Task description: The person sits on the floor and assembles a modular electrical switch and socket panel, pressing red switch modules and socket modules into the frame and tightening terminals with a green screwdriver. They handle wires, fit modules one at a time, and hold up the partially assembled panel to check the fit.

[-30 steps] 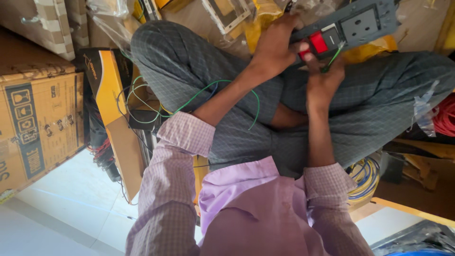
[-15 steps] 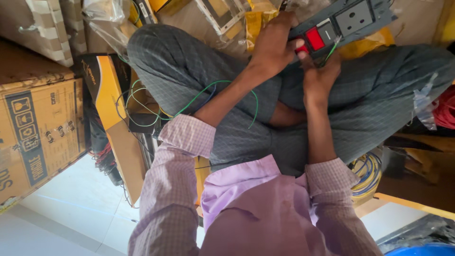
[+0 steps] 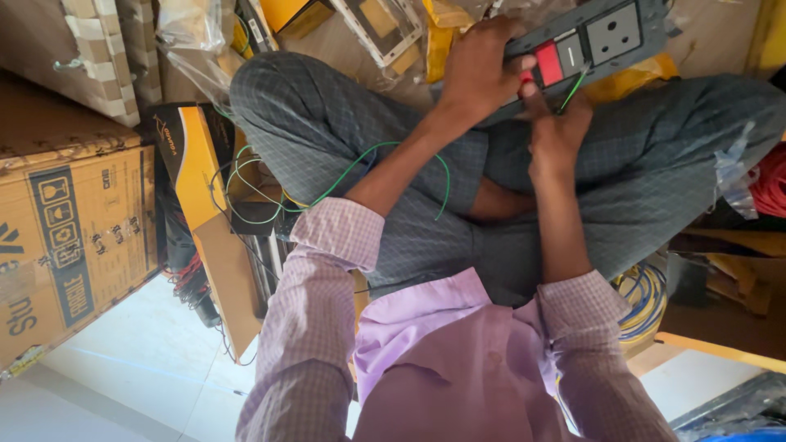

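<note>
A seated person's left hand (image 3: 479,65) grips the near end of a grey switch-and-socket panel (image 3: 594,41) held over crossed legs, fingers wrapped round its edge, while the right hand (image 3: 557,135) rises from below with a fingertip pressed to the panel's face beside its one red rocker switch (image 3: 549,62) — the rest of that hand loosely curled, holding nothing else. One round-pin socket (image 3: 613,33) sits just beyond the switch. A thin green wire (image 3: 573,86) drops from the panel past the right hand, and a longer green wire (image 3: 344,172) loops across the left forearm towards the floor clutter. To the person's left stands one large brown cardboard carton (image 3: 70,221), shut, its contents unseen; beside it leans a yellow-and-black carton (image 3: 201,176), also closed. Clear plastic bags (image 3: 192,37) lie past the knee — what is in them cannot be made out. A coil of yellow and blue cable (image 3: 643,299) rests by the right elbow
</note>
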{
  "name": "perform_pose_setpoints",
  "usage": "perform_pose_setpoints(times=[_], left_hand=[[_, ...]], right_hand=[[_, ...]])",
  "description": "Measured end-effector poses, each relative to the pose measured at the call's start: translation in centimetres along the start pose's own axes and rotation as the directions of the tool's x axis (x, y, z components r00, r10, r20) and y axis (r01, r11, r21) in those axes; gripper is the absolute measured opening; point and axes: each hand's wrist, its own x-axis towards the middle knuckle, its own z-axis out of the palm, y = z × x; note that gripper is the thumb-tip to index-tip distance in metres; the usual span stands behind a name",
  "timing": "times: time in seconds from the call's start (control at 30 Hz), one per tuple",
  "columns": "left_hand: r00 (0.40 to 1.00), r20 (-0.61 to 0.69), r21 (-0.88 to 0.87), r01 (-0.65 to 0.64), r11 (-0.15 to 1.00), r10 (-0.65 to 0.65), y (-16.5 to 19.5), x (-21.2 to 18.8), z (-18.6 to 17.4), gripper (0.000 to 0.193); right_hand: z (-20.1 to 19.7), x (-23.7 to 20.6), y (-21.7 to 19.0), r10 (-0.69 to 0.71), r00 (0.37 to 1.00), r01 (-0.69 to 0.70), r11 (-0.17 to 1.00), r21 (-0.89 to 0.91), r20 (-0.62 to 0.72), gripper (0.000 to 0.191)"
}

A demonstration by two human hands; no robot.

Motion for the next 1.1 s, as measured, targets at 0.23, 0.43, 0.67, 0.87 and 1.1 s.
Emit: perform_pose_setpoints(times=[0.23, 0.43, 0.67, 0.87, 1.1], left_hand=[[0.987, 0.141, 0.168, -0.100, 0.981, 0.076, -0.4, 1.1, -2.0, 0.041], [0.989, 0.118, 0.300, -0.115, 0.947, 0.083, -0.1, 0.9, -1.6, 0.037], [0.988, 0.136, 0.345, -0.112, 0.932, 0.069, -0.3, 1.0, 0.9, 0.027], [0.938, 0.251, 0.241, -0.298, 0.924, 0.237, -1.9, -0.6, -3.9, 0.059], [0.908, 0.418, 0.439, -0.214, 0.873, 0.012, -2.8, -1.4, -3.8, 0.083]], right_hand=[[-0.4, -0.8, -1.1, 0.076, 0.993, -0.065, 0.990, -0.125, 0.091, 0.025], [-1.8, -2.9, -2.1, 0.203, 0.967, -0.185, 0.975, -0.125, 0.154, 0.022], [-3.3, -2.8, -1.4, 0.143, 0.964, -0.175, 0.976, 0.131, 0.224, 0.021], [-3.0, -2.2, -2.2, -0.196, 0.979, 0.202, 0.904, -0.377, 0.055, 0.033], [-2.6, 3.2, -4.1, -0.369, 0.746, 0.648, 0.212, -0.732, 0.554, 0.079]])
